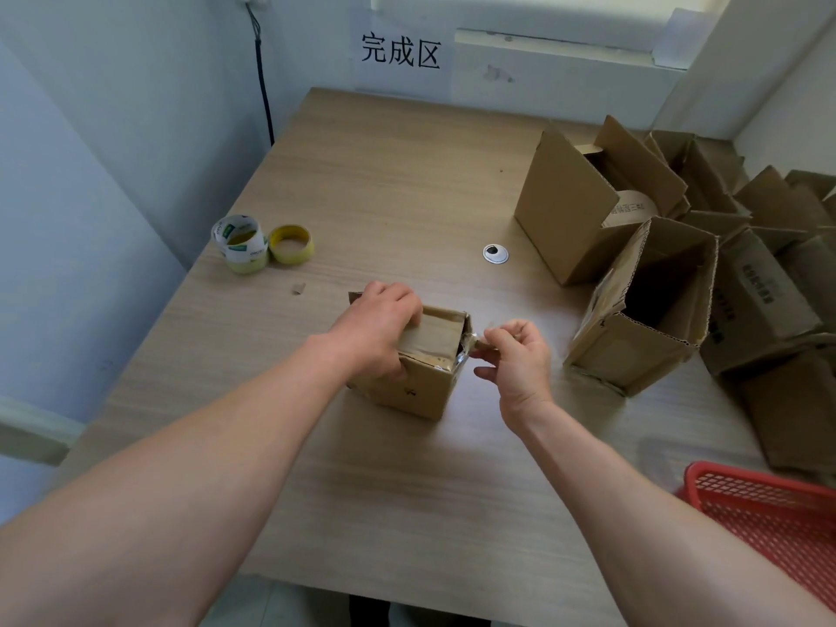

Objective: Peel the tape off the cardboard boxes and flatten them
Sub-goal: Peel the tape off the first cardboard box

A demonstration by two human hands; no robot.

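Left hand (pixel 380 323) grips one box (pixel 420 393), right hand (pixel 518 362) pinches its tape (pixel 471 343); two rolls (pixel 289 244) nearby

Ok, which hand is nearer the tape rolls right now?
Left. The left hand grips the top of the small box, on the side toward the tape rolls. The right hand pinches the tape strip at the box's right edge, farther away.

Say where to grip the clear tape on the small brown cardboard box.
Probably pinch the clear tape by its loose end, standing off the small brown cardboard box at its top right edge; come from the right, as the right hand does.
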